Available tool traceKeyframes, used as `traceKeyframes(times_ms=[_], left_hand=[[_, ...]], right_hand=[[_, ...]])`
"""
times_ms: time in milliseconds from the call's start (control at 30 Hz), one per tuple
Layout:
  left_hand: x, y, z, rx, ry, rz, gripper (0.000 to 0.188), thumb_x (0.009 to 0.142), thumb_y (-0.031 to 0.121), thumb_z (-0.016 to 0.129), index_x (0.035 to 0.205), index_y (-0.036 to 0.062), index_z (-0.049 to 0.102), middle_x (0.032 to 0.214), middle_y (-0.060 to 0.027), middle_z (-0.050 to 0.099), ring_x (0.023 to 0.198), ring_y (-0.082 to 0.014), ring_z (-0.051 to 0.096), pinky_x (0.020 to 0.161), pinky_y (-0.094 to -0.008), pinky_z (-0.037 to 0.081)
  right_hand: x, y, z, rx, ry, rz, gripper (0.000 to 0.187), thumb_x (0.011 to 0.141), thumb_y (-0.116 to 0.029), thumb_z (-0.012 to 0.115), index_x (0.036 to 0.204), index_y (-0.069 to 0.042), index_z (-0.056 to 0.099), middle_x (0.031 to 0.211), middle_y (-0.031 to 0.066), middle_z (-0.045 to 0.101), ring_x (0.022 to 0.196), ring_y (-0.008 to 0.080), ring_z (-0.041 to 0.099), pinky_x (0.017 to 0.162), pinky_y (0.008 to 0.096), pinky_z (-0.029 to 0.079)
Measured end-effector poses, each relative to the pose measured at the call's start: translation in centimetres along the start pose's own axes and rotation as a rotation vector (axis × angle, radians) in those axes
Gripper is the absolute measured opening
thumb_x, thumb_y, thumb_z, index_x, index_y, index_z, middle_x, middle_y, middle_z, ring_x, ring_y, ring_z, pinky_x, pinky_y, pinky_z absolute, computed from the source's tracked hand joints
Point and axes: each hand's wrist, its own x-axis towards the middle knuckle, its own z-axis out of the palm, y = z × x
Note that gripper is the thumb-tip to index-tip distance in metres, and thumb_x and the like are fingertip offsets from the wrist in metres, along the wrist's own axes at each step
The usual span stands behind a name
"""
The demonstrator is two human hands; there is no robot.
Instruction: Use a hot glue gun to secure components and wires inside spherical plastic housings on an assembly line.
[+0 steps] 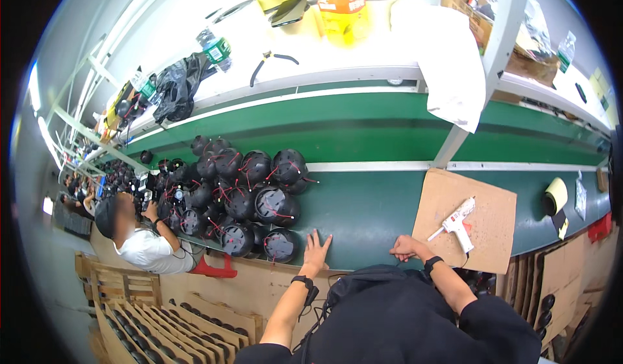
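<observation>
My left hand (317, 250) lies on the green bench top near its front edge, fingers spread and holding nothing. Just left of it is a large heap of round black plastic housings (272, 201), many with thin red wires sticking out. My right hand (405, 247) rests on the bench in a loose fist, and no object shows in it. To the right of that hand, a white hot glue gun (459, 224) lies on a flat cardboard sheet (493, 201), its nozzle toward my right hand.
A raised white shelf (363, 73) runs behind the bench, with pliers (269, 62), a plastic bottle (214, 47) and a black bag (178, 88). A tape roll (556, 195) stands far right. A co-worker (146, 240) is at the left. Cardboard dividers with black parts (156, 335) stand below.
</observation>
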Motion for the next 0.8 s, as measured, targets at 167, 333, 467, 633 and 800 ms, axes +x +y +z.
traceKeyframes(times_ms=[167,333,467,633,800], left_hand=[[1.5,-0.3,-0.6,0.018,-0.068,0.028,0.147,0.049,0.03,0.1,0.161,0.0337,0.005,0.163,-0.0332,0.002,0.146,-0.0588,0.016,0.112,-0.0574,0.038],[1.8,0.4,-1.0,0.012,-0.112,0.018,0.15,0.048,0.028,0.1,0.161,0.0333,0.002,0.163,-0.0326,0.002,0.146,-0.0586,0.014,0.116,-0.0557,0.035],[1.5,0.6,-1.1,0.0,-0.055,0.035,0.15,0.048,0.027,0.1,0.161,0.0349,0.002,0.164,-0.0311,0.002,0.147,-0.0578,0.015,0.116,-0.0551,0.036],[0.9,0.0,-0.9,-0.006,-0.063,0.001,0.146,0.05,0.028,0.099,0.161,0.0387,0.004,0.165,-0.0281,0.003,0.148,-0.0555,0.017,0.113,-0.0551,0.038],[1.1,0.5,-1.4,0.111,-0.048,-0.018,0.146,0.05,0.032,0.099,0.16,0.0418,0.003,0.165,-0.0266,0.005,0.146,-0.0576,0.019,0.109,-0.0598,0.041]], right_hand=[[0.3,-1.9,-0.4,-0.003,-0.052,0.21,0.047,0.088,-0.043,0.061,0.079,0.001,0.074,0.068,0.0114,0.072,0.052,0.0215,0.067,0.046,0.0315,0.051],[0.5,-1.5,-0.9,-0.051,-0.048,0.211,0.05,0.087,-0.046,0.063,0.078,0.002,0.075,0.07,0.0134,0.073,0.053,0.0228,0.067,0.047,0.0323,0.052],[0.9,-0.9,-1.4,-0.028,-0.068,0.168,0.049,0.089,-0.044,0.064,0.076,0.003,0.075,0.069,0.0147,0.073,0.052,0.023,0.068,0.048,0.0338,0.055],[1.1,-0.8,-0.5,-0.089,0.006,0.085,0.05,0.09,-0.042,0.065,0.074,0.005,0.073,0.065,0.0149,0.071,0.052,0.0226,0.068,0.049,0.0353,0.057],[0.6,-1.1,-0.7,-0.121,0.0,0.082,0.051,0.09,-0.043,0.065,0.072,0.004,0.074,0.064,0.0141,0.071,0.053,0.0223,0.069,0.051,0.0358,0.058]])
